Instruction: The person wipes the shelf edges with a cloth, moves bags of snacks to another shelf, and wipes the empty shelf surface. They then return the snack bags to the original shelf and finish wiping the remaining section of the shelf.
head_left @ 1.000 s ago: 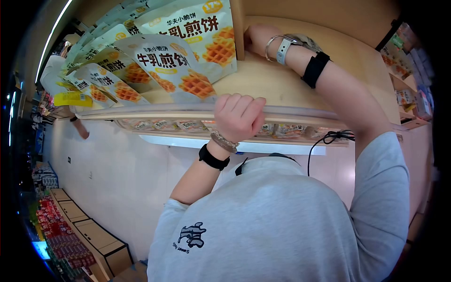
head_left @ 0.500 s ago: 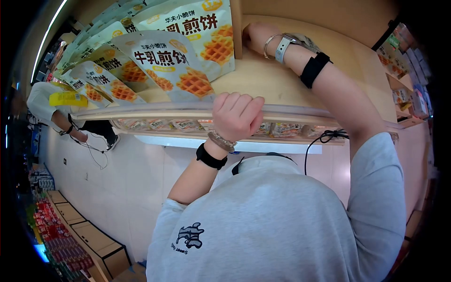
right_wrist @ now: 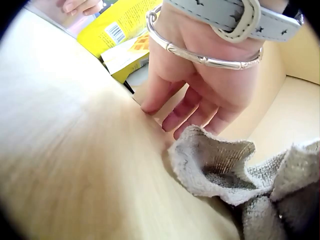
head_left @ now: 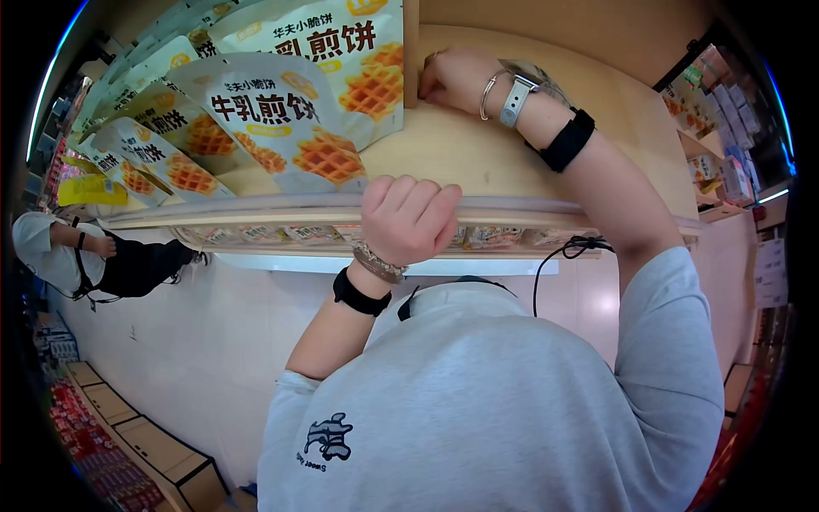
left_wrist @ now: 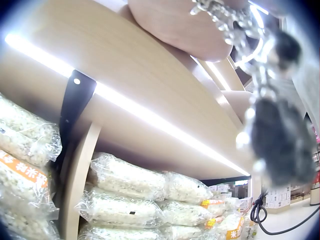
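My left hand [head_left: 409,220] grips the clear rail [head_left: 520,205] along the shelf's front edge, fingers curled over it. In the left wrist view only part of that hand [left_wrist: 182,25] shows at the top, above the shelf's underside. On the wooden shelf, my right hand [head_left: 461,78] reaches to the foot of an upright divider [head_left: 411,51]. In the right wrist view this hand's [right_wrist: 200,85] fingers are loosely bent, their tips close over the board. A crumpled grey cloth [right_wrist: 215,175] lies right by them on the shelf, its near fold covering some fingertips.
Waffle biscuit pouches [head_left: 281,119] stand left of the divider, beside a yellow pack [head_left: 92,189]. Clear bags [left_wrist: 125,175] are stacked on the shelf below. A black cable [head_left: 554,264] hangs at the front. Another person [head_left: 94,256] is at the far left.
The head view has turned slightly, shifting the shelf leftward in it. The other person has come further into view at the left. Both my hands keep nearly the same places.
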Demonstrator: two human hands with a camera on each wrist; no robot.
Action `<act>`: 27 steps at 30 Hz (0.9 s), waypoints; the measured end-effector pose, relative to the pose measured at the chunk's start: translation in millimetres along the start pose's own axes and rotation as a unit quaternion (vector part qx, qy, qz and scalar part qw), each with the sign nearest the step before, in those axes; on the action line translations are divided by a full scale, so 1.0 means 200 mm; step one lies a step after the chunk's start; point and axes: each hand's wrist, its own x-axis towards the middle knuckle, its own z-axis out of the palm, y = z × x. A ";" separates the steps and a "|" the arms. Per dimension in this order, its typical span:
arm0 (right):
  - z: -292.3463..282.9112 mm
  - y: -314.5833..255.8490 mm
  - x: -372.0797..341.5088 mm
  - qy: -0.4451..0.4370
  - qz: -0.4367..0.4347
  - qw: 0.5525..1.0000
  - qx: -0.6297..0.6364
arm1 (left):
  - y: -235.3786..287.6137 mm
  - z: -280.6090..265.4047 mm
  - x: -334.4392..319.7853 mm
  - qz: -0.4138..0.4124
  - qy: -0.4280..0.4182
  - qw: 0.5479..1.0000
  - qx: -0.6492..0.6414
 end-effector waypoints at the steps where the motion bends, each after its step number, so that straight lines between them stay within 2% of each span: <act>1: 0.01 0.00 0.00 0.008 -0.009 1.000 -0.008 | 0.00 0.00 0.00 0.000 -0.002 1.000 -0.001; 5: 0.02 0.00 0.00 0.021 -0.016 0.999 -0.034 | 0.00 0.00 -0.01 -0.001 -0.003 1.000 -0.006; 14: 0.13 0.02 -0.03 0.128 -0.090 0.985 -0.070 | 0.00 0.00 -0.01 -0.004 0.004 1.000 -0.007; 17: 0.16 0.02 -0.04 0.144 -0.076 0.982 -0.100 | 0.00 0.00 -0.01 -0.006 0.001 1.000 -0.006; 20: 0.18 0.02 -0.04 0.162 -0.034 0.985 -0.043 | 0.00 0.00 -0.01 -0.006 0.004 1.000 -0.005; 27: 0.19 0.02 -0.02 0.172 -0.025 0.984 -0.025 | 0.01 0.00 0.00 -0.010 0.006 1.000 -0.007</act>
